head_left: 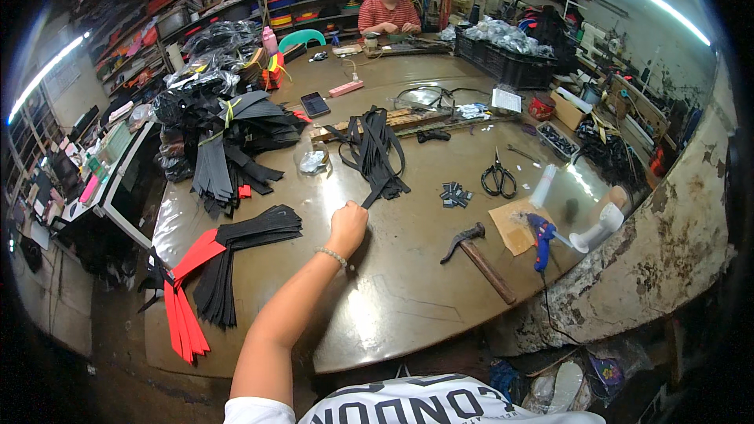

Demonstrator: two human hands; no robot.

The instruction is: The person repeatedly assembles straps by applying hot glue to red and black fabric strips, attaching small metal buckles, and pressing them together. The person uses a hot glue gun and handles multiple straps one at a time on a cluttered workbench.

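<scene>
My left hand (pixel 349 229) reaches out over the table with its fingers closed on the end of a black strap. That strap joins a loose pile of black webbing straps (pixel 378 153) just beyond the hand. My right hand does not show. To the left of my arm lie fanned black strips (pixel 255 228) and red strips (pixel 184 318). A hammer (pixel 483 263) with a wooden handle rests to the right. Behind it are a small heap of dark pieces (pixel 455 195) and black-handled scissors (pixel 499 177).
A blue glue gun (pixel 541 239) sits by a cardboard piece (pixel 514 224) at the right edge, its cord hanging down. Bundled dark strips (pixel 228 141) fill the left side. A phone (pixel 315 105) lies farther back. Across the table sits a person (pixel 389 16) in a red striped shirt.
</scene>
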